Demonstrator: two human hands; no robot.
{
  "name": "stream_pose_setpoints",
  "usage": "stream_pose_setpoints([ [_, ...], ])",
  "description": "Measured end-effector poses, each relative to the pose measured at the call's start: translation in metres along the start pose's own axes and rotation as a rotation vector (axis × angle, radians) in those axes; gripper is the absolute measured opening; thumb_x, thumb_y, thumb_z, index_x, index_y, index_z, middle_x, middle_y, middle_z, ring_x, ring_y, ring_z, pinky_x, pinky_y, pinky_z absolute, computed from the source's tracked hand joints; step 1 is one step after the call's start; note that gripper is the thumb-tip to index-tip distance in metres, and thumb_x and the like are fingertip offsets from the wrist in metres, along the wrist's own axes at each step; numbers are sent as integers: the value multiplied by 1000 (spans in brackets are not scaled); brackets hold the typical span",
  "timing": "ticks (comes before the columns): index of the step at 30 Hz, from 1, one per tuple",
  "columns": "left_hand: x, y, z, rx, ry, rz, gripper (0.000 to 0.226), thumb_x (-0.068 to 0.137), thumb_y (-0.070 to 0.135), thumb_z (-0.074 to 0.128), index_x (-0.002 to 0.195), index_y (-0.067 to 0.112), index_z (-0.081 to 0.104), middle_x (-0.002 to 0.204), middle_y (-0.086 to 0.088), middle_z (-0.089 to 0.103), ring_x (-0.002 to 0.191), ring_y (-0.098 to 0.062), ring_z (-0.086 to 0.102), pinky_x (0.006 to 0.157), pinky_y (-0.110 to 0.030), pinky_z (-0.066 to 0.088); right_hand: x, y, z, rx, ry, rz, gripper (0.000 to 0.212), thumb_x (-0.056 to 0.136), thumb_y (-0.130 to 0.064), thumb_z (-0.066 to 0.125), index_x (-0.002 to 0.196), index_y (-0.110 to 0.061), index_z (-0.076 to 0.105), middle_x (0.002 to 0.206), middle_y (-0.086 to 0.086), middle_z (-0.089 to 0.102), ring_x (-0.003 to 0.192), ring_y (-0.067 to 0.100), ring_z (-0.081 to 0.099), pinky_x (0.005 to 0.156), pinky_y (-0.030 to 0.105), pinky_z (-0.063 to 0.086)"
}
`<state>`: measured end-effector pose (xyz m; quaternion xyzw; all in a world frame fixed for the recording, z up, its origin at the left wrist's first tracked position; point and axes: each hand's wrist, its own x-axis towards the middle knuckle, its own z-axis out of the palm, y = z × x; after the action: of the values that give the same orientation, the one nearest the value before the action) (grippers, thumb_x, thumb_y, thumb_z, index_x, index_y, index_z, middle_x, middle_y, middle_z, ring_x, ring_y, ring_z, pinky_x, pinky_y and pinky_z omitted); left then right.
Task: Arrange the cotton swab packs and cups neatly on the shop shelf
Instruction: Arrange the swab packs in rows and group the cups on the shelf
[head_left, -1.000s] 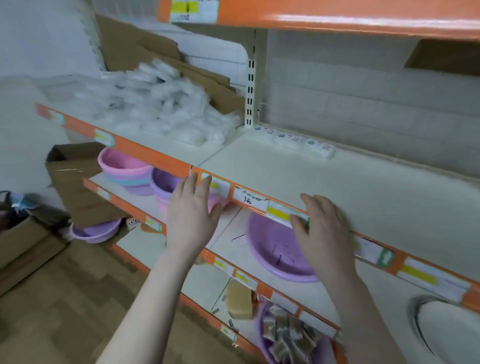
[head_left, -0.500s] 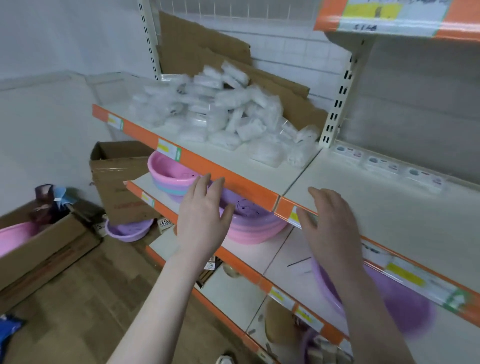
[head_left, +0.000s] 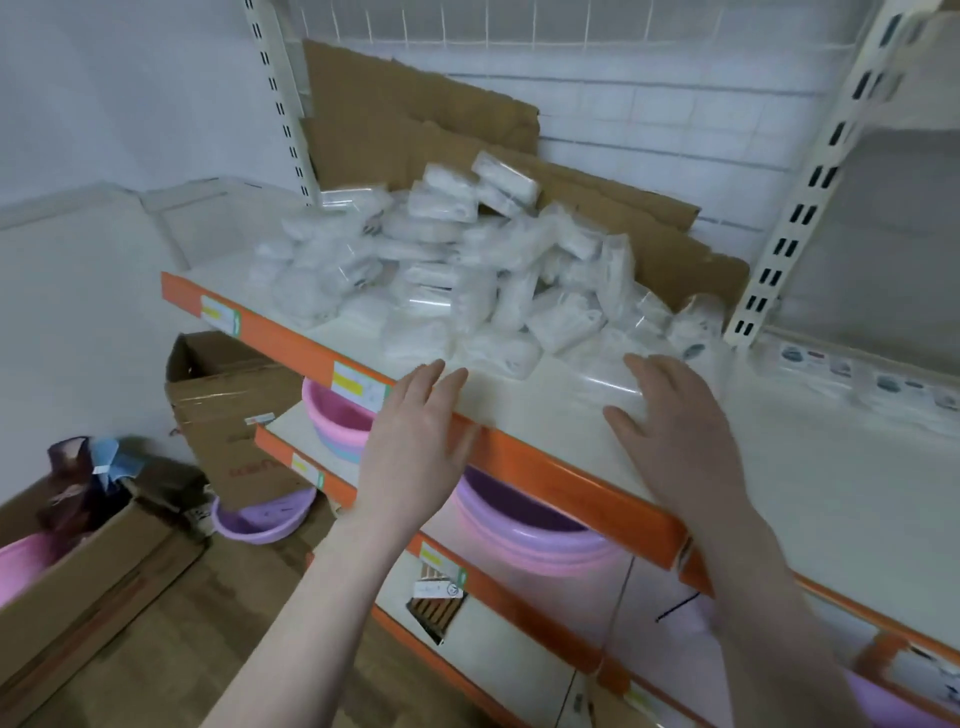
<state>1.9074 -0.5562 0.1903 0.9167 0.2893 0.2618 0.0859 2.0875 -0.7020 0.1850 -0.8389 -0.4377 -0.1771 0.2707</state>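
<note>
A loose heap of clear cotton swab packs (head_left: 467, 270) lies on the cream shelf (head_left: 545, 410) with an orange front edge. My left hand (head_left: 415, 447) hovers at the shelf's front edge with its fingers straight, holding nothing. Over the shelf, just short of the nearest packs, my right hand (head_left: 670, 431) is spread flat and empty. I see no cups.
Torn cardboard sheets (head_left: 426, 119) lean against the back wall behind the heap. Pink and purple basins (head_left: 519, 530) sit on the lower shelf. A small row of packaged items (head_left: 872, 384) lies on the right shelf. Cardboard boxes (head_left: 78, 582) stand on the floor at left.
My view has swung left and closer to the heap of packs. Both hands have moved up from the shelf's front edge toward the packs, staying flat and empty.
</note>
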Motion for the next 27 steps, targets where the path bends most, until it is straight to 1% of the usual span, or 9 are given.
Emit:
stream_pose_setpoints([
  [4, 26, -8, 13, -46, -93, 104, 54, 77, 35, 44, 114, 1, 62, 116, -22, 61, 104, -38, 61, 88, -46, 49, 11, 5, 15, -118, -5, -49, 54, 71, -15, 79, 118, 3, 58, 110, 25, 60, 103, 43, 57, 92, 41, 44],
  [9, 54, -17, 26, -18, -176, 227, 53, 78, 36, 45, 112, 1, 64, 114, -19, 64, 101, -36, 64, 82, -42, 53, 10, 0, 15, -210, -60, 15, 63, 64, -14, 79, 121, -2, 58, 109, 23, 61, 99, 42, 57, 85, 46, 49],
  [11, 67, -17, 28, -46, -191, 264, 51, 80, 34, 48, 118, 1, 61, 120, -20, 61, 108, -36, 61, 87, -40, 51, 9, -1, 13, -219, -48, 33, 65, 60, -11, 80, 121, -5, 60, 107, 22, 61, 98, 42, 57, 85, 46, 49],
  [15, 83, -17, 38, -19, -263, 305, 58, 94, 33, 47, 145, 12, 30, 152, -7, 28, 141, -21, 22, 113, -26, 14, 4, 0, 10, -229, -29, 68, 68, 57, -6, 80, 122, -7, 60, 105, 22, 61, 97, 42, 57, 85, 47, 49],
  [19, 87, -15, 44, 7, -262, 344, 58, 96, 36, 43, 147, 14, 25, 154, -5, 24, 142, -19, 18, 114, -28, 7, -5, -1, 7, -218, -13, 82, 71, 55, -4, 82, 122, -6, 60, 103, 19, 60, 94, 40, 57, 84, 42, 49],
  [21, 83, -17, 43, 4, -272, 332, 55, 95, 33, 44, 145, 14, 31, 152, -5, 29, 140, -20, 24, 113, -28, 10, -11, -3, 4, -162, -15, 122, 71, 59, -8, 83, 125, -7, 57, 105, 16, 60, 93, 37, 57, 87, 35, 42],
  [23, 77, -17, 37, -16, -257, 359, 48, 90, 31, 51, 134, 11, 49, 140, -9, 48, 128, -25, 44, 108, -32, 29, -16, -7, 0, -75, -10, 170, 68, 65, -14, 82, 128, -10, 54, 110, 12, 59, 97, 33, 58, 86, 28, 38],
  [25, 75, -22, 35, -24, -228, 421, 44, 79, 35, 51, 113, 11, 66, 114, -7, 66, 103, -24, 63, 88, -33, 49, -20, -11, -5, 9, -7, 232, 64, 71, -20, 78, 129, -15, 52, 116, 6, 57, 102, 28, 59, 86, 28, 41],
  [27, 79, -26, 31, -61, -231, 461, 46, 74, 37, 51, 105, 10, 69, 104, -5, 69, 93, -24, 66, 76, -33, 53, -23, -12, -7, 74, -8, 289, 61, 74, -24, 76, 129, -18, 51, 120, 1, 55, 102, 24, 59, 85, 24, 40],
])
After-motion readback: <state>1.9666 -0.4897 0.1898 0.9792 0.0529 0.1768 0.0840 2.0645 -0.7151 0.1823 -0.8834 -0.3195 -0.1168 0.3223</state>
